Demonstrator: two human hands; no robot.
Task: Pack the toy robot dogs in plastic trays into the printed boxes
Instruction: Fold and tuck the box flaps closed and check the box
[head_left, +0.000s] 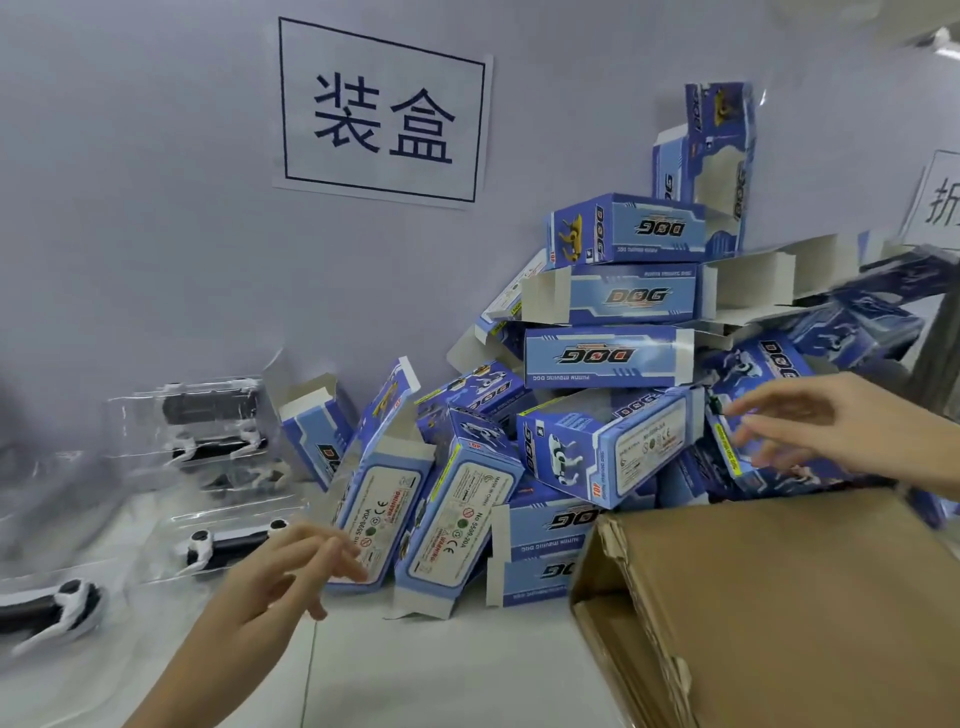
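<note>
Toy robot dogs in clear plastic trays (208, 457) are seen at the left of the table (441, 670), beside the printed boxes (597, 374) heaped against the wall. Nothing is held by the left hand (291, 571), fingers spread just before a leaning box; the right hand (795, 426) is stretched open over the heap's right side, above a cardboard carton (779, 597).

A brown cardboard carton (779, 597) sits just below the right fingers, its flap worn and torn. On the wall (130, 208) well above the left fingers hangs a white paper sign (382, 111) with two large dark characters; another sign (937, 202), cut off, hangs above the right fingers.
</note>
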